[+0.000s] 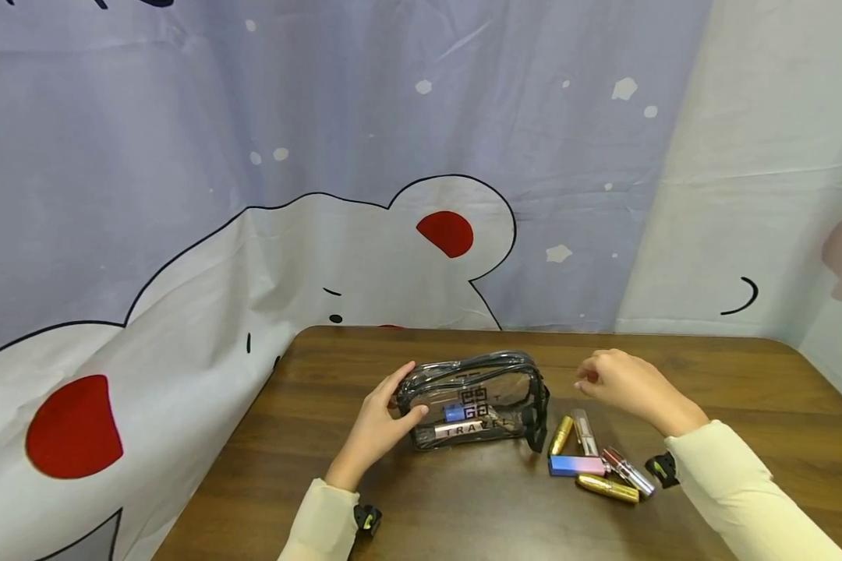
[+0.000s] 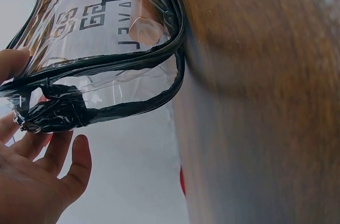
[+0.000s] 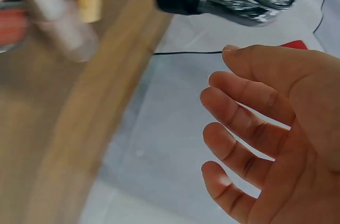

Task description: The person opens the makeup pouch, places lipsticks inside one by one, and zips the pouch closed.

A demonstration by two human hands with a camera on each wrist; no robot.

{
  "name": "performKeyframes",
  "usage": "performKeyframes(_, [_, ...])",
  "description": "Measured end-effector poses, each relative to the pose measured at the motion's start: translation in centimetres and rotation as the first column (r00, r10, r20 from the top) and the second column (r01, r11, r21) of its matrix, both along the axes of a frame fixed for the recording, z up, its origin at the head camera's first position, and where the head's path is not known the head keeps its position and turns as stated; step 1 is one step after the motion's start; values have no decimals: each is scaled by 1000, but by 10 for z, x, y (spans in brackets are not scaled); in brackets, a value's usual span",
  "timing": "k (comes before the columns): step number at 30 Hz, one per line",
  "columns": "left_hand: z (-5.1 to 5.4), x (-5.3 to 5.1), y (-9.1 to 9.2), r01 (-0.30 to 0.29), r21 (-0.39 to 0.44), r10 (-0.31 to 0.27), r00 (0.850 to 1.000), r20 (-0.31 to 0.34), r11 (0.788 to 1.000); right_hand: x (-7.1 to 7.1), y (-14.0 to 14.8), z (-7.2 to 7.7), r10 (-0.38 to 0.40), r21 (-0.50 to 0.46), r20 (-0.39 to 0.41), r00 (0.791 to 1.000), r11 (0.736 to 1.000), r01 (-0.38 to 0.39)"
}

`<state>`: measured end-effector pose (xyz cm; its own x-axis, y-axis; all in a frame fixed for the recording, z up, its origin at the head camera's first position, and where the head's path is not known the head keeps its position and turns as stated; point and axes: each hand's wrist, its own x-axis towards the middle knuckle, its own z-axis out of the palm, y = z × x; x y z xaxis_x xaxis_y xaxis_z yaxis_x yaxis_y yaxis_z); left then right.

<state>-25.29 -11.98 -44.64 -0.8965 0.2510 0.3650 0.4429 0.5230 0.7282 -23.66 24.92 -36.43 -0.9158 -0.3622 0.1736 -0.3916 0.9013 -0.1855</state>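
A clear cosmetic pouch with black trim and "TRAVEL" lettering stands on the table, a blue item and a tube-like item showing through its side. My left hand grips its left end, thumb on the front and fingers behind. In the left wrist view the pouch's end panel faces the camera, above the left hand. To the right of the pouch my right hand hovers with loosely curled fingers and holds nothing. The right wrist view shows that hand with its fingers apart.
Right of the pouch lie several cosmetics: a gold tube, a clear tube, a blue-pink box, a second gold tube and a red-silver tube. A printed curtain hangs behind the wooden table.
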Motion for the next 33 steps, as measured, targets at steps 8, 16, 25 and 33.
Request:
performKeyframes(8, [0,0,1,3,-2,-3,1000,4,1000,18,25,-30,-40,-24,39,998,999,41])
performKeyframes(16, [1,0,0,-3,2,3,1000,2,1000,35,34,-47,-72,-27,87,994,997,74])
performKeyframes(25, [1,1,0,7,-3,-7,1000,4,1000,52,43,-55,-146,-14,216,965,988,153])
performKeyframes(33, [1,1,0,7,1,-7,1000,11,1000,66,49,-64,-172,-4,225,959,984,177])
